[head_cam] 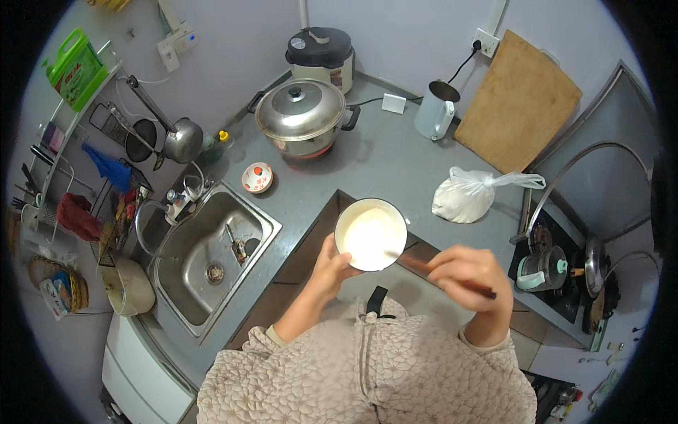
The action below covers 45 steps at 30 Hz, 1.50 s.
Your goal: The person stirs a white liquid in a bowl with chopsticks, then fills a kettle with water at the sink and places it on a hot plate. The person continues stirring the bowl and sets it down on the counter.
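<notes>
My left hand (329, 271) grips a white bowl with a dark rim (340, 233) by its lower left side, thumb at the rim. Pale, bright contents (371, 236) fill much of the bowl; glare hides their texture. Wooden chopsticks (416, 262), blurred, are held in my right hand (471, 278), just right of the bowl. Their tips reach the bowl's lower right edge; whether they touch the contents I cannot tell. The bowl is in the air before my chest, near the counter's inner corner. A knotted clear plastic bag of white powder (462, 197) rests on the counter beyond.
A lidded steel pot (299, 114) stands at the back, before an electric pressure cooker (320, 58). A small patterned bowl (257, 178) sits beside the steel sink (185, 275). Rightward are an electric kettle (435, 111), a cutting board (519, 100) and a glass teapot (541, 269).
</notes>
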### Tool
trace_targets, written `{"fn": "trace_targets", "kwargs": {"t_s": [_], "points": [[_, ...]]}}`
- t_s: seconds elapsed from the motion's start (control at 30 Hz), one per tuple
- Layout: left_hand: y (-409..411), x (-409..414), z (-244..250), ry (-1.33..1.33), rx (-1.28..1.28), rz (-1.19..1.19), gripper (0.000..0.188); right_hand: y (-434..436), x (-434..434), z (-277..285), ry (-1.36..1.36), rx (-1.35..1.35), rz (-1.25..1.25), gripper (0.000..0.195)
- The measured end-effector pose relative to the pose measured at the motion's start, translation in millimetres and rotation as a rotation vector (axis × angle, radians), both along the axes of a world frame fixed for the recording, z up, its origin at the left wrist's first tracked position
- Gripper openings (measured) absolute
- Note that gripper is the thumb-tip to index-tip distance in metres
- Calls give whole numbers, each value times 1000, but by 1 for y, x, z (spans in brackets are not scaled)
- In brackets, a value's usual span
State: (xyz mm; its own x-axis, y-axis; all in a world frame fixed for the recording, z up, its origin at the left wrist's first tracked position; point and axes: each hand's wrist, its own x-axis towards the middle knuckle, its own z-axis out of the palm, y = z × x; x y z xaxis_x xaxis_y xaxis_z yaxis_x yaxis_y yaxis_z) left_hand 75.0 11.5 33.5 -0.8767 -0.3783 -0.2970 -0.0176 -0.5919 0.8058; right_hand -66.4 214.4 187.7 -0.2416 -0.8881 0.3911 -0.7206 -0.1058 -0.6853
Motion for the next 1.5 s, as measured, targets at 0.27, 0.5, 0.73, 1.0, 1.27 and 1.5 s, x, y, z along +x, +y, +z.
{"fn": "trace_targets", "kwargs": {"t_s": [0.27,0.5,0.73,1.0,1.27,1.5], "points": [[4,3,-4,-53,101,-63,76,4,0,6,5,154,88,10],[6,3,-3,-57,90,-30,73,8,-3,-9,-23,36,58,10],[5,11,-9,-18,108,-62,68,4,-1,-2,-49,60,-5,11],[-1,10,0,-113,-48,-160,62,-3,-41,-4,-323,50,-119,11],[-4,13,0,-124,-57,-157,64,-11,-55,10,-410,178,-130,12],[2,6,-3,-76,-11,-126,69,-3,-40,11,-228,61,8,9]]}}
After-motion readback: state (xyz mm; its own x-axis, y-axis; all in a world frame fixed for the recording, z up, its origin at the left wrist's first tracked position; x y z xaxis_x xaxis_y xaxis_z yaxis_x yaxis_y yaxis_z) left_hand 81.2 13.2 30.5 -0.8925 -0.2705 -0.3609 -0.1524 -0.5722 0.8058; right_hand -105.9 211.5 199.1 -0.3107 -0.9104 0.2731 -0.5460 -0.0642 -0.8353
